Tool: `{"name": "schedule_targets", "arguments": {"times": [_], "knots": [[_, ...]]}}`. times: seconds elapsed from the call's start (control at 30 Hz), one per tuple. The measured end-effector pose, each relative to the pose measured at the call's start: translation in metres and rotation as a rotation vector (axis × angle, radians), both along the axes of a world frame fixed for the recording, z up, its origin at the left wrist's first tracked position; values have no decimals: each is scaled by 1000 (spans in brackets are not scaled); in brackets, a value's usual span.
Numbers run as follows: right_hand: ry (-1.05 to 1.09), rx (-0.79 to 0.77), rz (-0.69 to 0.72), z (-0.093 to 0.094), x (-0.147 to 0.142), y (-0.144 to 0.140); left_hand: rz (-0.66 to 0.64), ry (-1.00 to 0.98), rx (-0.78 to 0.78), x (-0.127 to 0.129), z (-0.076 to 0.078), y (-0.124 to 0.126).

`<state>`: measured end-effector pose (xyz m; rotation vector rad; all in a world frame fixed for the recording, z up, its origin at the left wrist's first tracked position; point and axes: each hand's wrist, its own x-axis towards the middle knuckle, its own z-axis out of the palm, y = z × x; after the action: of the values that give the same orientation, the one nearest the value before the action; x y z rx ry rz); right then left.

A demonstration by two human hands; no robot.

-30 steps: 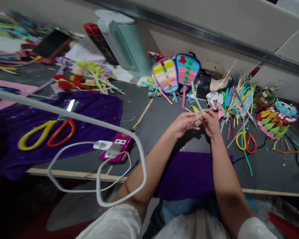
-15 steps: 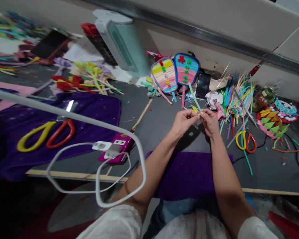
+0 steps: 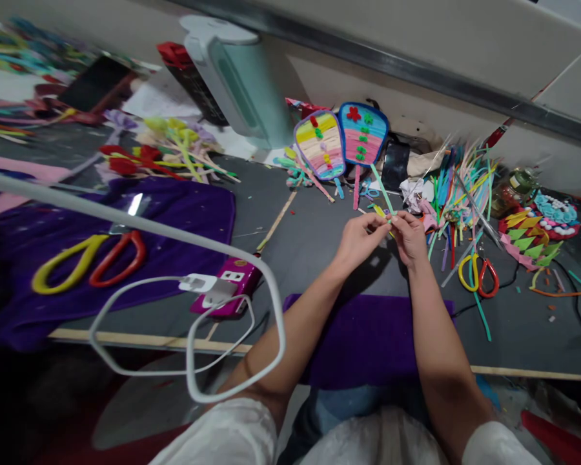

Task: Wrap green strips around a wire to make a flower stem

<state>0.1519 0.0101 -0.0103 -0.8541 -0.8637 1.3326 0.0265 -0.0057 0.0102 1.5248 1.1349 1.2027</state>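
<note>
My left hand (image 3: 361, 237) and my right hand (image 3: 409, 237) meet above the grey table, fingertips pinched together. Between them is a light green pipe cleaner (image 3: 383, 186), its long end sticking up and away from me. A bit of yellow shows at my left fingertips; its shape is too small to make out. Both hands are closed on the green pipe cleaner, and the part under the fingers is hidden. Just beyond, two fan-shaped pipe-cleaner pieces, one yellow and pink (image 3: 320, 147) and one blue and pink (image 3: 363, 139), lean near the wall.
Right of my hands lie a bundle of pipe cleaners (image 3: 465, 187) and scissors (image 3: 488, 278). A purple cloth (image 3: 358, 336) lies before me. At left are larger scissors (image 3: 68, 261), a magenta power strip (image 3: 232, 284), a looping white cable (image 3: 275, 310) and a pale green jug (image 3: 256, 90).
The free end of the green pipe cleaner has swung slightly to the right and down. My hands have shifted very little and still pinch together.
</note>
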Motion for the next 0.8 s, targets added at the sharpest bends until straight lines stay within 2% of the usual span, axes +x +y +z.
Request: {"name": "schedule_targets", "arguments": {"times": [0.1,0.17,0.23,0.33,0.43,0.57,0.8], "knots": [[37,-9,61,3,2,-3,-178,-363,-322,-4,0,5],[50,-2,98,4,4,-4,-282,-508,-483,-8,0,8],[45,4,124,5,5,-5,-368,-590,-581,-11,0,8],[29,-14,114,4,6,-6,-442,-634,-639,-13,-1,8],[30,-23,120,3,7,-5,-429,-625,-631,-13,-3,10],[44,-27,123,2,7,-4,-336,-556,-555,-12,-6,11],[63,-35,100,1,4,-2,-156,-294,-170,-6,-2,7]]}}
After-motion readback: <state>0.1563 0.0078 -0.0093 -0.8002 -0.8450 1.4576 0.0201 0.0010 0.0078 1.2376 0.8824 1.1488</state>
